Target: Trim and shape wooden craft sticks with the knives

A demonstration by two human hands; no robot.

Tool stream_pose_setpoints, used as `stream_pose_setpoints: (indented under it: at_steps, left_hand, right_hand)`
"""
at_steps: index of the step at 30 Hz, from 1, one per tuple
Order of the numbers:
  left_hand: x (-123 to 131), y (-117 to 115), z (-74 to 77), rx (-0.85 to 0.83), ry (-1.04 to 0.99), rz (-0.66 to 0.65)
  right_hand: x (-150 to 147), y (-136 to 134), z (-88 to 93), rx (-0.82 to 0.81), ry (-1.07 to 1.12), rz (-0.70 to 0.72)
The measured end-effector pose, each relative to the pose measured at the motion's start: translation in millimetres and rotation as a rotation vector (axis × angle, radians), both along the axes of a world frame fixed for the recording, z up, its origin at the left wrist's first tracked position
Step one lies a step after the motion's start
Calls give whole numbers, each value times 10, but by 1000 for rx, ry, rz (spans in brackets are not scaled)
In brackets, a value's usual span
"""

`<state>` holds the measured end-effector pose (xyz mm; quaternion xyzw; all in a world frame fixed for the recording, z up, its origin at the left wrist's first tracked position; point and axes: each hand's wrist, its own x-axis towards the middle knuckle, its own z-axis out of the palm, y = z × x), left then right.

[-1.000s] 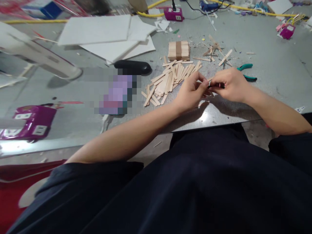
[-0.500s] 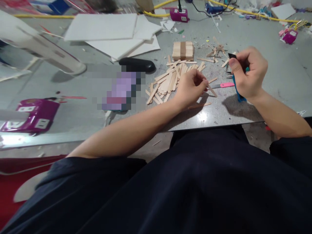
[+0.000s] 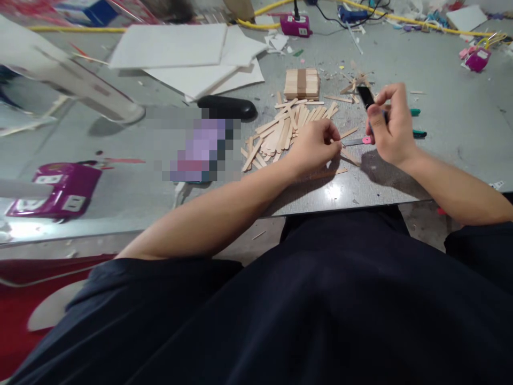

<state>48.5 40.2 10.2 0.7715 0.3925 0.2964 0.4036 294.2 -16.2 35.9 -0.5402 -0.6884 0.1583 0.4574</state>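
Observation:
Pinched at the fingertips of my left hand [image 3: 318, 141] is one end of a wooden craft stick [image 3: 351, 156], which slants down to the right. My right hand [image 3: 390, 128] is closed around a black-and-blue tool [image 3: 365, 98]; its black end sticks up past the thumb, and the fingers cover most of the rest. Beneath the right hand lies a pink-handled metal blade [image 3: 355, 142]. Teal-handled pliers [image 3: 419, 133] show partly behind that hand, their jaws hidden. A loose pile of craft sticks [image 3: 280, 133] spreads beside my left hand.
A banded bundle of sticks [image 3: 301, 84] stands behind the pile, with broken stick pieces [image 3: 352, 85] to its right. White boards [image 3: 168, 47], a black case [image 3: 226, 107], a blurred-out phone-like item [image 3: 200, 147] and a purple power socket [image 3: 60, 190] occupy the left. The table's front edge is close to my body.
My right hand has moved left and turned, bringing the tool's black end leftward and uncovering the plier handles. The stick in my left hand has tilted lower.

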Motion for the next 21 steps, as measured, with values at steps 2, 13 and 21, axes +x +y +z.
stream_pose_setpoints:
  at_steps: [2,13,21]
  left_hand:
    - [-27,-12,82,12,109,-33]
    - [-56,-55,252,79,436,-22]
    - [-49,24,135,106,453,46]
  right_hand:
    - [-23,-23,27,22,-28,31]
    - [62,27,292,-246,-453,112]
    - [5,38,271,-500,-908,-6]
